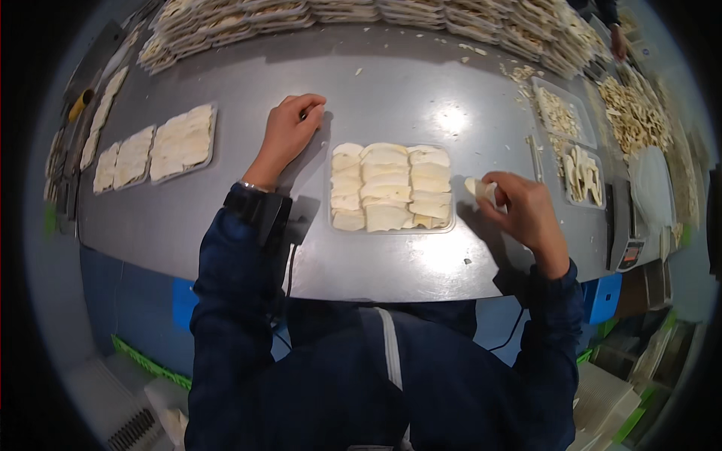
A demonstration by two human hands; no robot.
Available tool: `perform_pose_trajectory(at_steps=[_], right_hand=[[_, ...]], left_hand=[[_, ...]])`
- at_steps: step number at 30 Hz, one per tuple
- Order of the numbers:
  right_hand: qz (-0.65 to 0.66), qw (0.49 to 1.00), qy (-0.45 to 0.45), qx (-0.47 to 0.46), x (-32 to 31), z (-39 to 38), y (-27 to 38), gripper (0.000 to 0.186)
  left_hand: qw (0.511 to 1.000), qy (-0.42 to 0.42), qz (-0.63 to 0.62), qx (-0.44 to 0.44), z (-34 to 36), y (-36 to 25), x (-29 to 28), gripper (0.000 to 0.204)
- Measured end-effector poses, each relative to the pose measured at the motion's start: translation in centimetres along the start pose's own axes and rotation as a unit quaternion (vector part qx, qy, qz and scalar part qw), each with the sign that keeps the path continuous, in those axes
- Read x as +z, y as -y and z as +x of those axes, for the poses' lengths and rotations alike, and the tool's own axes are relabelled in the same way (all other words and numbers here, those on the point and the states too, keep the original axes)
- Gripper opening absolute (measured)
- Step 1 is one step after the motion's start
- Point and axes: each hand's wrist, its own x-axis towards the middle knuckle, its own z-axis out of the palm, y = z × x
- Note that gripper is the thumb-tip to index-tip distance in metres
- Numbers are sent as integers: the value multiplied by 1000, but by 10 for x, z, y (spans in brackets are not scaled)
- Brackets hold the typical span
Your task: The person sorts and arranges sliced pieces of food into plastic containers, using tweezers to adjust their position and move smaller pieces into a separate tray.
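A clear shallow tray [392, 228] packed with pale flat slices lies on the grey metal table [226, 218] in front of me. My right hand [523, 210] hovers just right of the tray and pinches one pale slice [480, 188] between its fingers. My left hand [293, 128] rests on the table to the upper left of the tray, fingers curled; something small may be under them, but it is hidden. A dark wrist device sits on my left forearm.
Three filled trays [180, 143] lie at the left. Stacks of filled trays [376, 11] line the far edge. At the right stand two trays of loose pieces [583, 173], a heap of pieces [635, 113] and a small scale [628, 233]. Another person's hand [617, 41] shows at the top right.
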Motion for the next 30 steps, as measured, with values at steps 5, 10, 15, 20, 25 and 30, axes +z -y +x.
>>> perform_pose_trajectory(at_steps=[5, 10, 15, 20, 25, 30], right_hand=[[36, 992, 32, -120, 12, -9, 47, 25], [3, 990, 48, -131, 21, -5, 58, 26], [-32, 989, 41, -141, 26, -1, 59, 27], [-49, 989, 53, -129, 28, -2, 59, 29], [-29, 991, 36, -129, 23, -2, 59, 29], [6, 999, -33, -33, 8, -2, 43, 21]], left_hand=[[1000, 8, 6, -24, -1, -6, 0, 24], [999, 29, 14, -23, 0, -5, -2, 24], [999, 26, 31, -3, 1, -4, -2, 24], [999, 32, 29, -20, 1, -10, -2, 24], [999, 26, 30, -8, 0, -7, -1, 24], [1000, 5, 15, -18, -3, -7, -5, 24]])
